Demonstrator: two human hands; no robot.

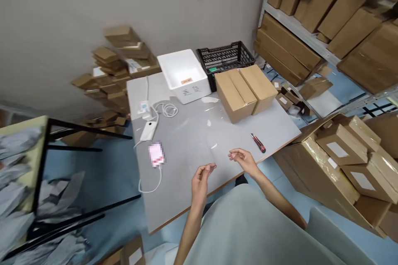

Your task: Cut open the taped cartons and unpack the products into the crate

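Note:
My left hand (201,180) hovers over the near edge of the grey table (183,140), fingers loosely bent and nothing visible in them. To its right, my right hand (244,160) is also above the table edge, palm turned inward, its fingers slightly curved and holding nothing I can see. A gap separates the two hands. Closest to my right hand lies a red and black utility knife (258,143). Farther back, two closed cardboard boxes (235,94) stand side by side. Small pale patches on the tabletop may be scraps or glare; I cannot tell which.
A white bin (192,91) and a black crate (224,59) stand at the back. On the left are a blurred phone (156,154), a power strip (149,130) and white cables (169,110). A large carton (306,174) of boxes stands right, below metal shelves (298,27).

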